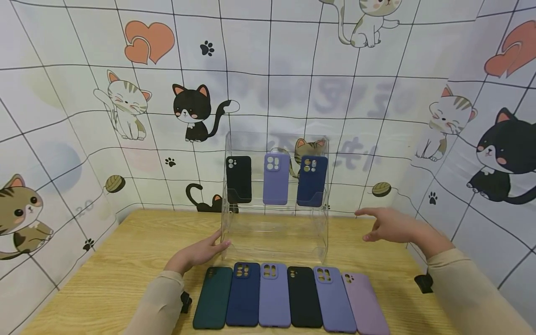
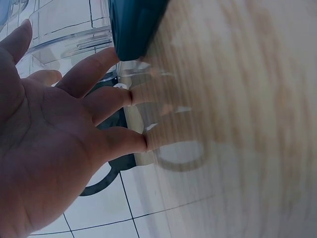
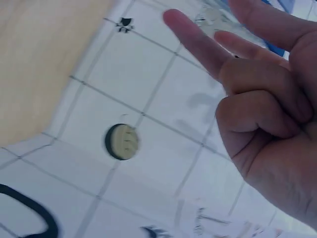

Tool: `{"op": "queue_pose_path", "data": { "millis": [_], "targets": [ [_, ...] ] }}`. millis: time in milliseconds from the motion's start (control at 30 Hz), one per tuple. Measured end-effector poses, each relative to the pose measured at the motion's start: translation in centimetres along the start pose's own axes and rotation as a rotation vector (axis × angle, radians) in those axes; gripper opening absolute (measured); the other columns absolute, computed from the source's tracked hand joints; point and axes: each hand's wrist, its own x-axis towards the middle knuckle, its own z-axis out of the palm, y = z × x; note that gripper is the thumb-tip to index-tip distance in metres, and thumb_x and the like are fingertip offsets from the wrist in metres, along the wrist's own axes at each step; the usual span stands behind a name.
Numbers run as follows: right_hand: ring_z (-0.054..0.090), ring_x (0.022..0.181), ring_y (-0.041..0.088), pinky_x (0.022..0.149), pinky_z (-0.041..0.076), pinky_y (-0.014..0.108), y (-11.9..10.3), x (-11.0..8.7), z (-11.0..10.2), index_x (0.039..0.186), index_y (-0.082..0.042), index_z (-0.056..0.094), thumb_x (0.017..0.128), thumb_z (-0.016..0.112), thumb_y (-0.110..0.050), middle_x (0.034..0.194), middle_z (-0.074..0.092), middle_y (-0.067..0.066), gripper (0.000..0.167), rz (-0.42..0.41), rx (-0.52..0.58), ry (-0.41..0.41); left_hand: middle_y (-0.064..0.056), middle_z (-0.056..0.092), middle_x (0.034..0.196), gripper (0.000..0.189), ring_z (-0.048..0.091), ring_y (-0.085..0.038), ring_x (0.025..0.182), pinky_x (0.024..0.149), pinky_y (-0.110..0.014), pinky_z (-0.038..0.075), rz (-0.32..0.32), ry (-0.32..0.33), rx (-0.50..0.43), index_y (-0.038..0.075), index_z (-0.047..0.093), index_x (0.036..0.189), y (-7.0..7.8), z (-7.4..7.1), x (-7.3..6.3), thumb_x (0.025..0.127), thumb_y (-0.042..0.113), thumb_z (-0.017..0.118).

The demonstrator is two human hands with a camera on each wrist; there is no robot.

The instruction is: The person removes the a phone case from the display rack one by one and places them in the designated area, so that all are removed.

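A clear acrylic display stand (image 1: 274,255) stands upright on the table. Its upper tier holds a black phone case (image 1: 239,179), a lavender phone case (image 1: 276,181) and a dark blue phone case (image 1: 312,181). My left hand (image 1: 197,257) rests on the stand's lower left side, fingers extended; in the left wrist view its fingertips (image 2: 141,141) meet the clear panel. Over the table right of the stand, my right hand (image 1: 391,225) holds nothing. One finger points out toward the stand; the right wrist view shows other fingers (image 3: 252,114) folded toward the palm.
Several phone cases lie side by side in front of the stand, from a dark green case (image 1: 212,298) on the left to a pinkish-purple case (image 1: 365,300) on the right. A cat-patterned backdrop (image 1: 268,93) encloses the wooden table (image 1: 96,284) at the back and sides.
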Motion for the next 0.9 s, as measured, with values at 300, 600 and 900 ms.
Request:
{"op": "queue_pose_path", "data": {
  "millis": [300, 600, 900],
  "targets": [
    [0.078, 0.094, 0.024, 0.082, 0.062, 0.049, -3.9, 2.4, -3.5, 0.164, -0.006, 0.037, 0.099, 0.078, -0.032, 0.105, 0.082, 0.008, 0.081, -0.049, -0.098, 0.129, -0.019, 0.012, 0.180, 0.083, 0.014, -0.050, 0.164, 0.127, -0.074, 0.019, -0.004, 0.004, 0.001, 0.027, 0.005, 0.174, 0.4, 0.0, -0.4, 0.110, 0.058, 0.048],
    [0.078, 0.104, 0.034, 0.095, 0.058, 0.062, -6.0, 3.8, -4.8, 0.168, -0.010, 0.029, 0.100, 0.076, -0.034, 0.113, 0.081, 0.015, 0.086, -0.033, -0.099, 0.185, -0.020, 0.015, 0.179, 0.083, 0.019, -0.051, 0.163, 0.126, -0.075, 0.021, -0.013, 0.002, -0.007, 0.028, 0.006, 0.174, 0.5, 0.1, -0.5, 0.109, 0.060, 0.049],
    [0.072, 0.115, 0.046, 0.100, 0.054, 0.066, -6.8, 5.1, -5.5, 0.170, -0.014, 0.025, 0.101, 0.075, -0.033, 0.127, 0.076, 0.023, 0.087, -0.025, -0.142, 0.270, -0.020, 0.013, 0.179, 0.084, 0.016, -0.051, 0.164, 0.126, -0.076, 0.020, -0.009, 0.004, -0.007, 0.028, 0.007, 0.174, 0.4, 0.0, -0.4, 0.109, 0.061, 0.049]
  ]
}}
